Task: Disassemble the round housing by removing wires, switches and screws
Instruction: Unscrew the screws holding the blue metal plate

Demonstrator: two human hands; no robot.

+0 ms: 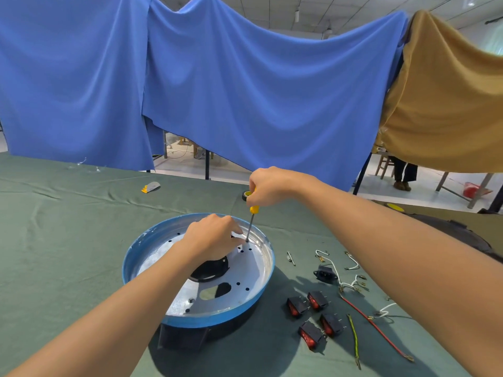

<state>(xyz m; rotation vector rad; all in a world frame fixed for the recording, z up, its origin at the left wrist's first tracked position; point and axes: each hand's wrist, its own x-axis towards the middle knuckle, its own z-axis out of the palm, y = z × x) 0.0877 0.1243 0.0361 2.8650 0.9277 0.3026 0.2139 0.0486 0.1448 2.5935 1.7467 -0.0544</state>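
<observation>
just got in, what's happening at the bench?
A person is working on the round housing. The right hand grips a yellow-handled screwdriver, its tip down on the metal plate near the far rim. The left hand sits inside the housing with fingers by the tip; whether they pinch anything is unclear. Four rocker switches, a power inlet socket and loose wires already lie on the green cloth to the right.

screwdriver handle mostly hidden inside the right hand
</observation>
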